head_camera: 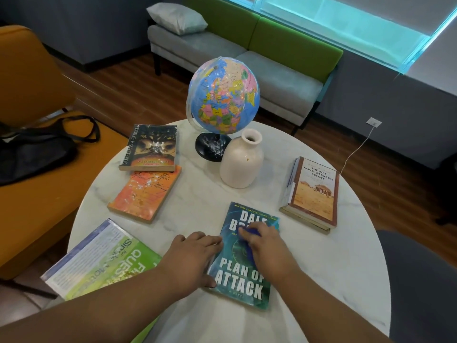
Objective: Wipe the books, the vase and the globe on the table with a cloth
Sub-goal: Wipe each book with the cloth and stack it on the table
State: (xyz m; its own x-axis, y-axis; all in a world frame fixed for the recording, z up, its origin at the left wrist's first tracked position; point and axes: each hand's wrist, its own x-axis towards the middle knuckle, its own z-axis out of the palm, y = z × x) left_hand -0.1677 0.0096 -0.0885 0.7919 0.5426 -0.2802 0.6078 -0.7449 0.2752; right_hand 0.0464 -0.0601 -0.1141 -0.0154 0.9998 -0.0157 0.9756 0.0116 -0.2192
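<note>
Your right hand (265,246) lies on top of the teal book (243,288), which is near you on the round table (321,268). Its fingers bend over a blue cloth (249,254). The cloth peeks out under them and touches the cover. Your left hand (193,258) is flat and loose, pressing on the book's left edge. Farther away, the globe (222,95) and the white vase (241,162) stand side by side. An orange book (144,194) lies on the left and a stack of books (314,196) on the right.
</note>
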